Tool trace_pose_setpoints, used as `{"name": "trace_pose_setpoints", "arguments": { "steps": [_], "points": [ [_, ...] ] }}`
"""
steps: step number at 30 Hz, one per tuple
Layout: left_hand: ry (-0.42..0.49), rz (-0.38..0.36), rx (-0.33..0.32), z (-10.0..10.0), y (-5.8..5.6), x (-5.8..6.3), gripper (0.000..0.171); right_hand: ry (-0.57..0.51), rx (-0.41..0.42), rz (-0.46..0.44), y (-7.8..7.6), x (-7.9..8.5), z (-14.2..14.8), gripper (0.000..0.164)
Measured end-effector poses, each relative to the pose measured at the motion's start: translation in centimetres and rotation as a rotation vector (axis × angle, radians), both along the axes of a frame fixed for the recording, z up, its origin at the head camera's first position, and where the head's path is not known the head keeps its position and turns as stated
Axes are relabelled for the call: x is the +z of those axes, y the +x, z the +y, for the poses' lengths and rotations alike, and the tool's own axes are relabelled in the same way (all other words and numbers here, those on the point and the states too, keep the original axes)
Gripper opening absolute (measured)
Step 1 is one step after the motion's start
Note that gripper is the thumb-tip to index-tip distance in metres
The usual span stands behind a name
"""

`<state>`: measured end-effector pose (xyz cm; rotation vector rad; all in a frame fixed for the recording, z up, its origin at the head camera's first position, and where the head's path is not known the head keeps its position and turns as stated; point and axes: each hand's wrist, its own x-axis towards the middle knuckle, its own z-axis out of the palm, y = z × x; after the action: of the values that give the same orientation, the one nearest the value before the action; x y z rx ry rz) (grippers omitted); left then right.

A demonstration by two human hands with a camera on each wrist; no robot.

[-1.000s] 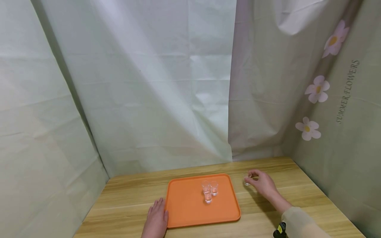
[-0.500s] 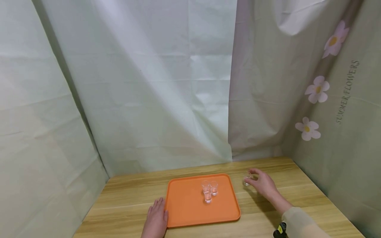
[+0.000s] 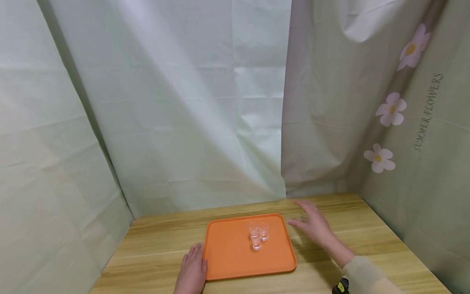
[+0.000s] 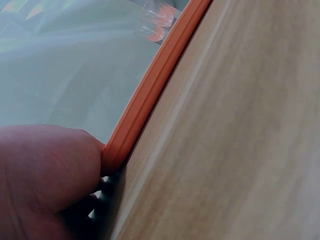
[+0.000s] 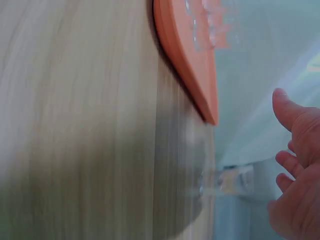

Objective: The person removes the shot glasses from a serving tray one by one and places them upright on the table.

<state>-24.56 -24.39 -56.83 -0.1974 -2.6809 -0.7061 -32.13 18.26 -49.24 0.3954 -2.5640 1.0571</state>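
An orange tray [image 3: 231,261] lies on the wooden table, carrying three clear shot glasses [image 3: 256,243] grouped right of its middle. My left hand [image 3: 191,271] lies with straight fingers beside the tray's left edge; the left wrist view has the hand [image 4: 50,175] against the tray's corner. Beyond the tray's right edge my right hand [image 3: 315,223] hovers, thumb and fingers spread apart and holding nothing. Partly hidden behind it, another shot glass [image 3: 302,219] stands on the table. The right wrist view shows this glass [image 5: 235,181] blurred, apart from the fingers.
Pale curtains [image 3: 205,122] enclose the table [image 3: 161,232] at the back and on both sides. Printed flowers [image 3: 380,158] run down the right curtain. A dark device with a yellow mark [image 3: 341,286] sits at my right wrist.
My right hand has let go of the shot glass right of the tray, spread its fingers and shifted left toward the tray. The left hand and the tray have stayed put.
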Motion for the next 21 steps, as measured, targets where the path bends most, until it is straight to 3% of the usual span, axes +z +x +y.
{"name": "trace_pose_setpoints", "arguments": {
  "steps": [8,16,21],
  "points": [
    [-0.004,-0.048,-0.004,0.2,0.2,1.1,0.044,0.008,0.060,0.011,0.6,0.2,-2.3,0.076],
    [-0.002,0.034,0.009,-0.1,-0.4,-0.9,0.042,-0.014,0.110,-0.022,1.2,0.0,-4.2,0.074],
    [0.001,-0.006,0.000,0.0,-0.1,-0.1,0.042,-0.015,0.139,-0.009,1.3,-0.4,-5.4,0.069]
  ]
}}
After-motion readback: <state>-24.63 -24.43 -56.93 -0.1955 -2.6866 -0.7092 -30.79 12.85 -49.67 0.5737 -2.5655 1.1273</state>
